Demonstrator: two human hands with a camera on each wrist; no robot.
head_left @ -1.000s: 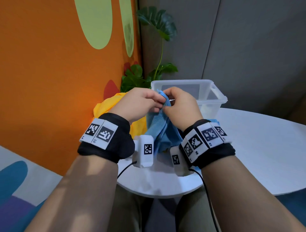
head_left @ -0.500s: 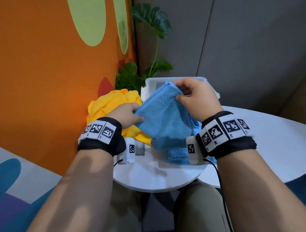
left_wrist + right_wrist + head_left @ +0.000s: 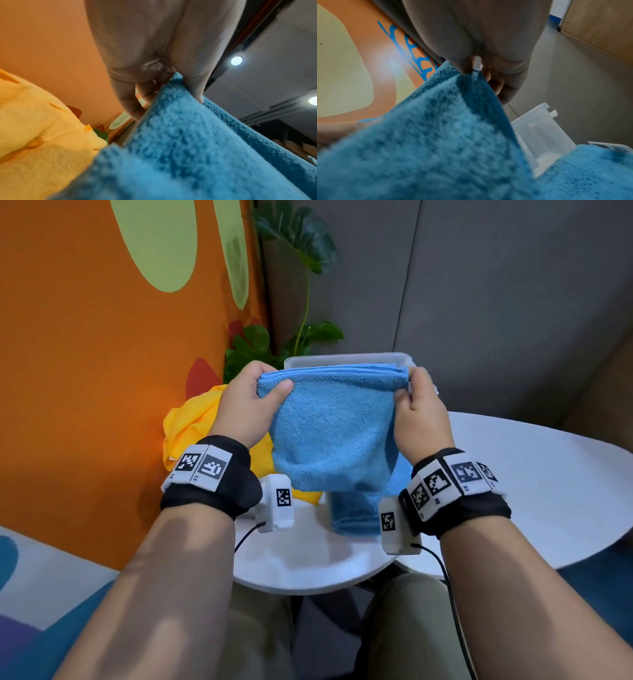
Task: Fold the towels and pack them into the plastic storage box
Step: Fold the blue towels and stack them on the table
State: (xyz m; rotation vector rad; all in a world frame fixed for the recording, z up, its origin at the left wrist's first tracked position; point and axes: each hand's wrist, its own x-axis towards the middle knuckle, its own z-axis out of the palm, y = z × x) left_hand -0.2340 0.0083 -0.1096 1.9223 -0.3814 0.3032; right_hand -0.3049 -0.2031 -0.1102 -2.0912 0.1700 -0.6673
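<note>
— So, where is the blue towel [image 3: 330, 433]?

— Lifted above the white tabletop [image 3: 534, 474], folded over, its top edge stretched level in front of the clear plastic storage box [image 3: 346, 359]. Its lower end hangs down toward the tabletop.

— And the hands?

— Left hand [image 3: 245, 409] pinches the top left corner, thumb in front, fingers [image 3: 130, 106] behind. Right hand [image 3: 419, 414] pinches the top right corner the same way; from the right wrist view the box [image 3: 544, 136] sits just below it.

— Anything else?

— A crumpled yellow towel [image 3: 191, 426] lies on the tabletop's left side, against the orange wall [image 3: 85, 364], near a green plant [image 3: 253, 347].
</note>
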